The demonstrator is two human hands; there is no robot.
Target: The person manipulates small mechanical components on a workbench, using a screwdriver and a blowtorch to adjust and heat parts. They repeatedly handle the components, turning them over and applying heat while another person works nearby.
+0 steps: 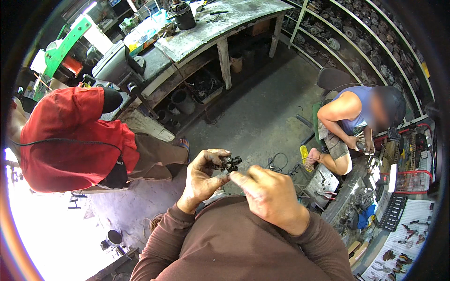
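A person in a brown long-sleeved top works standing in a cluttered repair shop, seen from their own head. Their left hand (199, 177) pinches a small dark mechanical part (229, 164) between thumb and bent fingers, in mid-air in front of the body. The right hand (272, 194) is loosely curled, its forefinger reaching to the part's near side; whether it touches the part or grips anything, I cannot tell.

The part appears to be mid-handling: it is up in the grip and not yet set down. What has been done to it, and how much remains, cannot be judged at this size.

Ahead, a black cylindrical housing (185, 19) stands near the left end of a worn workbench (218, 35). At right, a black socket case (393, 213) lies at the upper left corner of a white ribbed mat (396, 250) holding pliers. One co-worker in red (65, 136) stands at left; another in blue (349, 107) sits at right.
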